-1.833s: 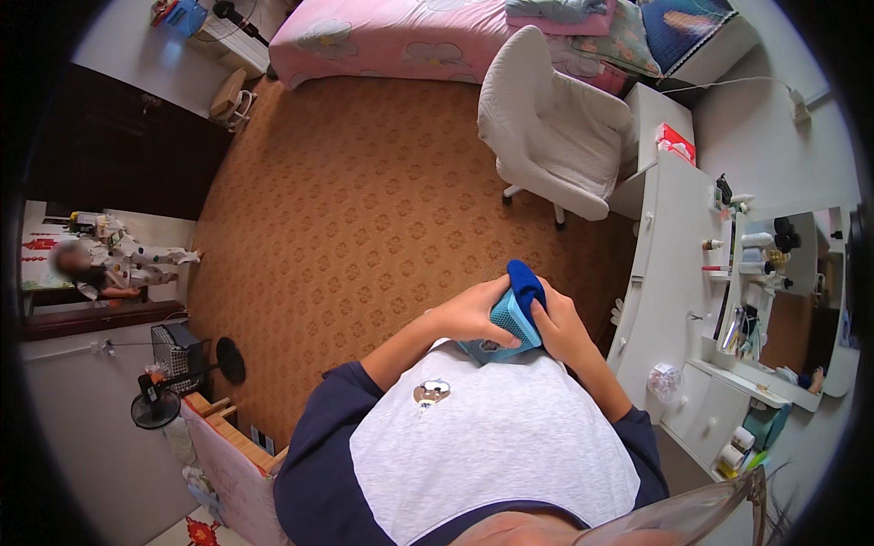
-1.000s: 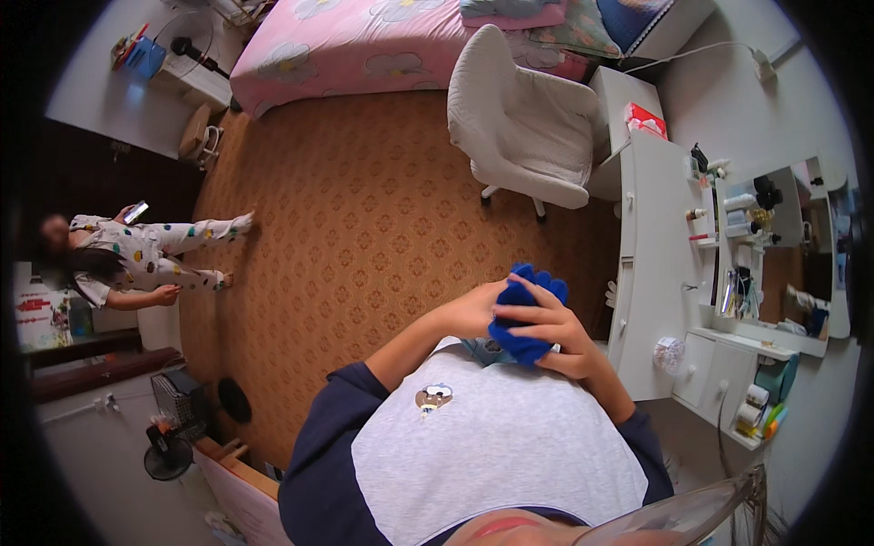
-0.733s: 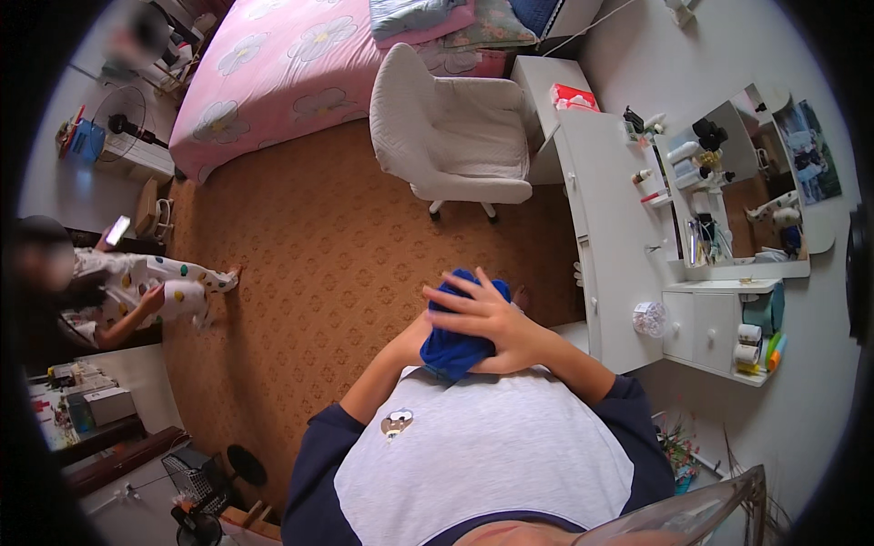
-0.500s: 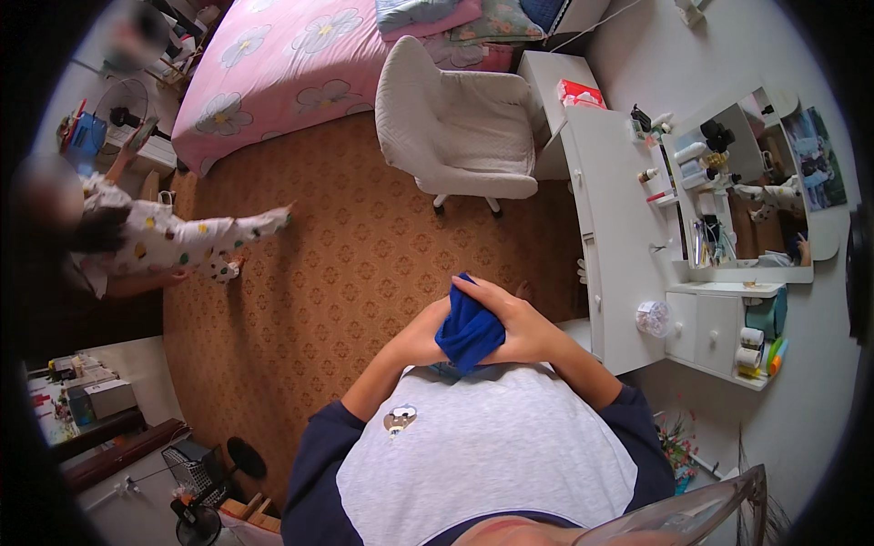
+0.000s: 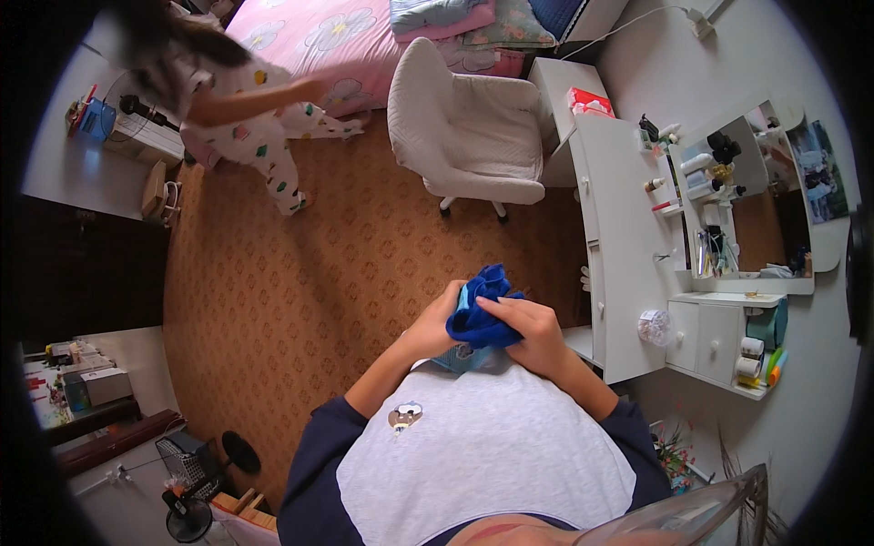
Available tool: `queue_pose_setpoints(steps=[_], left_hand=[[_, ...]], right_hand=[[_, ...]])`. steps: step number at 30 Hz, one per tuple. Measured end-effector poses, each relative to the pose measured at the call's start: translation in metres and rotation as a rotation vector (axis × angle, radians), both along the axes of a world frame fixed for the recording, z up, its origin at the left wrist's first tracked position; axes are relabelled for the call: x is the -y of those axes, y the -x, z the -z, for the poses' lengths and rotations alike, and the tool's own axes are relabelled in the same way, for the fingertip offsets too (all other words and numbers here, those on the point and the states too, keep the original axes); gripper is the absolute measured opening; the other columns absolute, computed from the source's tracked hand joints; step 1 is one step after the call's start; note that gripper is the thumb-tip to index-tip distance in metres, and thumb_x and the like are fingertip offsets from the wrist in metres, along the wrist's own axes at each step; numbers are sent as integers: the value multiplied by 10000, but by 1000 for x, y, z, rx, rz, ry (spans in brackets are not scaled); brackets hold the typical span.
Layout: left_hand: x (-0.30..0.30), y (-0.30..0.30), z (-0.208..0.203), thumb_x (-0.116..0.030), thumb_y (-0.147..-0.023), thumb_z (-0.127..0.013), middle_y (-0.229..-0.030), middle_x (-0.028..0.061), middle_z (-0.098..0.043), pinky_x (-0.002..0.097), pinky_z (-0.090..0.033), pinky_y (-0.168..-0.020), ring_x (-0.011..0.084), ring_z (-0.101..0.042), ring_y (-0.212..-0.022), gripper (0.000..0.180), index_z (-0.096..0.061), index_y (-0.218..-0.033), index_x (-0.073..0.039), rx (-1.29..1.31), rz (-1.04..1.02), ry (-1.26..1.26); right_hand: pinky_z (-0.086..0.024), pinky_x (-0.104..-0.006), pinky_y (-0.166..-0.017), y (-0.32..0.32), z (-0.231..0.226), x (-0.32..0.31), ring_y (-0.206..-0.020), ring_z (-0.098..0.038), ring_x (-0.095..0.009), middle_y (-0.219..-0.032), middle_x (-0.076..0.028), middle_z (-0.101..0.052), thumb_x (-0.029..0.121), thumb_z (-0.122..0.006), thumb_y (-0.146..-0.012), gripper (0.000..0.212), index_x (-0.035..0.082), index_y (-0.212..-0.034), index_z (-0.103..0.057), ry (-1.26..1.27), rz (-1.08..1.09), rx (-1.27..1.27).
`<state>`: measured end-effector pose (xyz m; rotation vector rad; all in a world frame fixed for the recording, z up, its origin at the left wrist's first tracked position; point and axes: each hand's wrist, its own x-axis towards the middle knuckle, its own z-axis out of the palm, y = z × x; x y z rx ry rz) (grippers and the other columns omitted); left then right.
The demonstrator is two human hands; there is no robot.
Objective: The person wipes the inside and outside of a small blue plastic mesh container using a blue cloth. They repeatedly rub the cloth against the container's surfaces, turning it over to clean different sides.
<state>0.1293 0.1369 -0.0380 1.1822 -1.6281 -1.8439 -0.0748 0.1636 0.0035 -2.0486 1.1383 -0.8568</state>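
A deep blue cloth [image 5: 487, 314] is bunched between my two hands in front of my chest. My left hand [image 5: 435, 325] grips its left side, with the fingers mostly behind it. My right hand [image 5: 535, 335] holds the right side, its fingers bent over the front. A narrow light blue strip [image 5: 462, 300] shows at the cloth's left edge, beside my left fingers; whether it belongs to the cloth or to something inside, I cannot tell. Light blue fabric [image 5: 462, 360] is visible under my hands, above my grey shirt.
A white padded chair [image 5: 469, 136] stands ahead, beside a white dressing table [image 5: 624, 246] with a mirror [image 5: 769, 200]. Another person in patterned clothes [image 5: 259, 136] is near the pink bed [image 5: 332, 36]. Patterned brown floor [image 5: 300, 300] lies ahead. A fan [image 5: 188, 520] stands at lower left.
The blue cloth is more gathered and slightly higher, and the light blue strip now shows. My right fingers have moved over its front. The other person has moved toward the bed.
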Motion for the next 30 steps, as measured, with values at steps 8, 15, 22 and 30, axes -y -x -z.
queue_pose_setpoints(steps=[8, 15, 22, 30], left_hand=[[-7, -3, -4, -269, -658, -836, -1421, 136, -383, 393, -319, -1092, 272, -410, -1309, 1071, -163, -1474, -96, -44, 86, 12], [-10, 4, -11, -178, -652, -811, -1365, 201, -444, 409, -346, -1063, 361, -449, -1272, 1254, 125, -1485, -128, -91, 97, 150], [-8, 10, 4, -197, -672, -809, -1440, 255, -347, 414, -317, -1094, 350, -393, -1328, 1257, 148, -1485, -137, -186, 107, 185], [-5, 10, -3, -236, -693, -810, -1440, 238, -346, 414, -308, -1095, 341, -386, -1331, 1236, 127, -1494, -144, -193, 148, 141]], right_hand=[[-449, -392, -970, -3, -7, 8, -1132, -569, -342, -1255, -178, -569, 86, -750, -679, 771, 98, -1380, -430, -372, -104, 185], [-438, -382, -975, 4, -2, 4, -1137, -574, -321, -1259, -170, -573, 89, -731, -692, 789, 102, -1406, -394, -537, -126, 219], [-500, -371, -887, 4, -5, -9, -1037, -627, -331, -1127, -164, -645, 10, -717, -655, 606, 74, -1242, -582, -212, -51, 145], [-486, -390, -921, -1, 8, -15, -1057, -609, -341, -1172, -167, -615, 108, -775, -641, 700, 91, -1298, -533, -59, 30, 182]])
